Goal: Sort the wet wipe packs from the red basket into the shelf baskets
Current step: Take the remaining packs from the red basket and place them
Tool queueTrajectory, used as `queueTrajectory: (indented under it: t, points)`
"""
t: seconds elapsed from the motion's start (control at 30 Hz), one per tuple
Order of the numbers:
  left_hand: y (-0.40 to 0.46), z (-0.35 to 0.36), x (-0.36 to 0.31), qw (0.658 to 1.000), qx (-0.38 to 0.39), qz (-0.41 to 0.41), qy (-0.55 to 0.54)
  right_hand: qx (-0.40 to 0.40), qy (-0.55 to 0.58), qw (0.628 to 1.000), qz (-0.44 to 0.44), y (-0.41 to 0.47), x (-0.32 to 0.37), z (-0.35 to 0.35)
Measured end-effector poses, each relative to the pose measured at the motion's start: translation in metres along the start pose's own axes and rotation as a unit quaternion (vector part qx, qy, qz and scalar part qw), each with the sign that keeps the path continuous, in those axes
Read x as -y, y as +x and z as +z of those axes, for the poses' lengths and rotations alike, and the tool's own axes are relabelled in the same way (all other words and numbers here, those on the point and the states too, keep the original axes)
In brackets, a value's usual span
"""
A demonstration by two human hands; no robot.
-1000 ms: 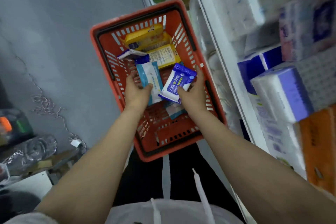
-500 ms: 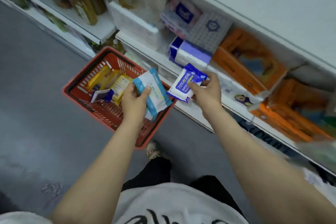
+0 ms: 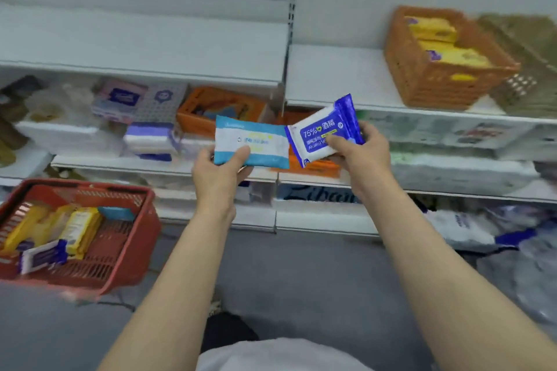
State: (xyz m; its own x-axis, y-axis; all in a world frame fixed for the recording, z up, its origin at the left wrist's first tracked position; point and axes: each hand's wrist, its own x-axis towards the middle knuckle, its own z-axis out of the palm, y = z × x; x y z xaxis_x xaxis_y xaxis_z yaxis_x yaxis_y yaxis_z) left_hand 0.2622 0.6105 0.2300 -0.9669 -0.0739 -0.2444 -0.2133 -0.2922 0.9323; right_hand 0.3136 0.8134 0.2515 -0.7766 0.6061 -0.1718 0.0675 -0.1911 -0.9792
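I am in the carrying step: each hand has one wet wipe pack, lifted in front of the shelves. My left hand [image 3: 218, 170] grips the light blue and white pack [image 3: 251, 141] by its near left corner, thumb on top. My right hand [image 3: 358, 147] pinches the dark blue alcohol pack [image 3: 324, 131], thumb on its printed face, fingers behind. The two packs almost touch at their inner edges. The red basket [image 3: 132, 253] stands on the floor at the near left, and yellow packs, one more blue pack and a purple and white one lie inside, so I judge that the sorting is far from finished. On the upper shelf at the far right stands an orange shelf basket [image 3: 422, 81] that holds yellow packs; beside it is a darker basket [image 3: 524, 48], too blurred to read its content. Next I must find which shelf basket belongs to each pack, because the orange one seems to be for yellow packs, then reach up and let each pack go inside without dropping it over the rim.
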Motion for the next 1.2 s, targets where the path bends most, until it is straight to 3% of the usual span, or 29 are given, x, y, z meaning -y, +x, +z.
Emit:
queueTrajectory:
  t: [0.3, 0.5, 0.87, 1.0, 1.2]
  points:
    - [-0.089, 0.166, 0.008, 0.982, 0.183, 0.031, 0.04, -0.159, 0.026, 0.984, -0.07, 0.0, 0.069, -0.192]
    - [-0.103, 0.265, 0.004, 0.964, 0.248, 0.076, 0.05, -0.176, 0.095, 0.975, -0.097, 0.033, 0.102, -0.261]
    - [-0.053, 0.479, 0.023, 0.959, 0.277, 0.052, 0.015, -0.207, -0.012, 0.975, -0.081, 0.179, 0.176, -0.381]
    - [-0.032, 0.54, 0.025, 0.966, 0.252, 0.045, 0.018, -0.21, -0.065, 0.97, -0.104, 0.239, 0.193, -0.415]
    - [-0.014, 0.592, 0.044, 0.977, 0.205, 0.045, 0.036, -0.087, -0.166, 0.981, -0.045, 0.314, 0.192, -0.441]
